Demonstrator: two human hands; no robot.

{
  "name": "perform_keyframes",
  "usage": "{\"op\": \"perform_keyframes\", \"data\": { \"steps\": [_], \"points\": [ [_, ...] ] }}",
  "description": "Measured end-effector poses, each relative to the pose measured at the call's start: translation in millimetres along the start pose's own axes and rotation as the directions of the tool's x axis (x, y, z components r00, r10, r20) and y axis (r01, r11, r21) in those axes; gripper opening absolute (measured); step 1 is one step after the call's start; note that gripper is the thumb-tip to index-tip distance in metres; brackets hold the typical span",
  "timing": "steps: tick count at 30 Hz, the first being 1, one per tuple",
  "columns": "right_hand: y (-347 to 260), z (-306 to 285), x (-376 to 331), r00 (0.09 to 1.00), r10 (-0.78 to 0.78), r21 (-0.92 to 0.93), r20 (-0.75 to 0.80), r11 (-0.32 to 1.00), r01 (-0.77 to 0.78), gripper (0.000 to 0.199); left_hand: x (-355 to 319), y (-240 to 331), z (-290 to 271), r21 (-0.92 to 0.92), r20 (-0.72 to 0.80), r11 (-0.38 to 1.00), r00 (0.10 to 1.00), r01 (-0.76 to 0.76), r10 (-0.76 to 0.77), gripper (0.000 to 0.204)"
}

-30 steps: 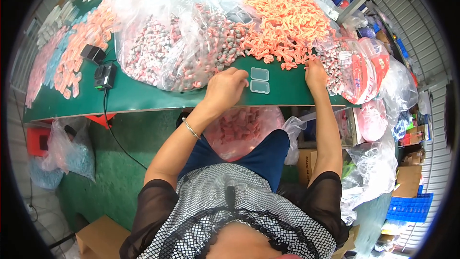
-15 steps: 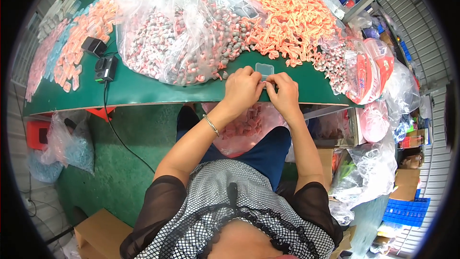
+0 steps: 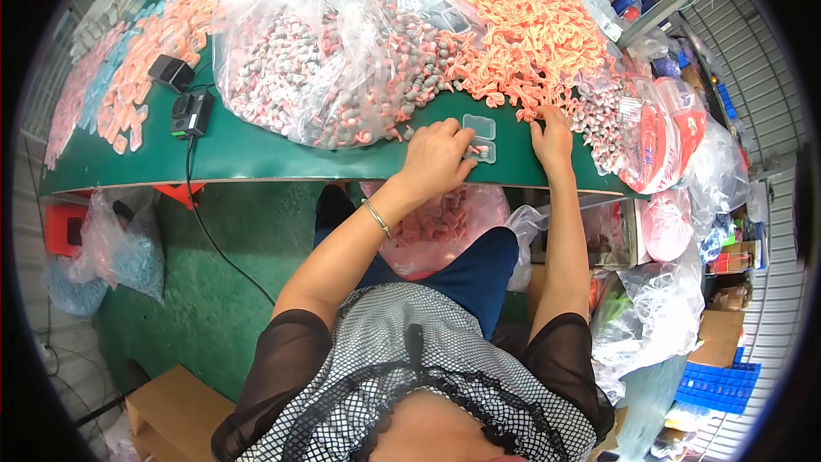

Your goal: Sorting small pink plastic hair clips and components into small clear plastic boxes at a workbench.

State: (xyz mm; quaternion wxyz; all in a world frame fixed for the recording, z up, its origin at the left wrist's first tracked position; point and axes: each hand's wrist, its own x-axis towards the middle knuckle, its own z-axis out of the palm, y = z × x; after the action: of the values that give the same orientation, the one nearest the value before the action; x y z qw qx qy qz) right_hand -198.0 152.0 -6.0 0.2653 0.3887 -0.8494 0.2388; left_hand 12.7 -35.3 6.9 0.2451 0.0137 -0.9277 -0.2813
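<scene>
A small clear plastic case (image 3: 479, 127) lies with its lid up near the table's front edge; small pink-and-grey pieces show in its near half. My left hand (image 3: 434, 156) is closed at the case's left side, fingertips and thumb against it. My right hand (image 3: 554, 139) reaches to the near edge of a heap of orange cord loops (image 3: 530, 26), its fingertips pinched on a cord there. A large clear bag (image 3: 291, 77) of pink-and-grey earplug-like pieces stands beyond my left hand.
Beside the orange heap, more small grey-and-pink pieces (image 3: 603, 124) spill from a red-and-clear bag (image 3: 663, 137). A black corded device (image 3: 190, 114) and rows of peach cases (image 3: 128, 103) occupy the green table's (image 3: 282, 162) left. A bag of pink pieces (image 3: 445, 231) sits below the edge.
My right hand has left the case and moved right and away from me to the orange cords. The left hand stays at the case, whose contents now show.
</scene>
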Motion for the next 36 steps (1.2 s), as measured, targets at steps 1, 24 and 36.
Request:
{"op": "perform_keyframes", "data": {
  "steps": [1, 24, 36],
  "points": [
    [-4, -3, 0, 0.998, 0.043, 0.006, 0.048, 0.999, -0.044, 0.016, -1, -2, 0, 0.002, -0.001, 1.000, 1.000, 0.005, -0.005, 0.041],
    [-106, -37, -8, 0.941, -0.119, 0.594, 0.317, 0.799, -0.099, 0.010, -4, -10, -4, -0.095, -0.020, 0.995, 1.000, 0.001, -0.003, 0.044],
    [-111, -33, -15, 0.940, -0.248, 0.505, 0.236, 0.857, 0.100, 0.010, -5, -8, -2, -0.128, 0.017, 0.991, 0.999, 0.048, -0.046, 0.044]
  ]
}}
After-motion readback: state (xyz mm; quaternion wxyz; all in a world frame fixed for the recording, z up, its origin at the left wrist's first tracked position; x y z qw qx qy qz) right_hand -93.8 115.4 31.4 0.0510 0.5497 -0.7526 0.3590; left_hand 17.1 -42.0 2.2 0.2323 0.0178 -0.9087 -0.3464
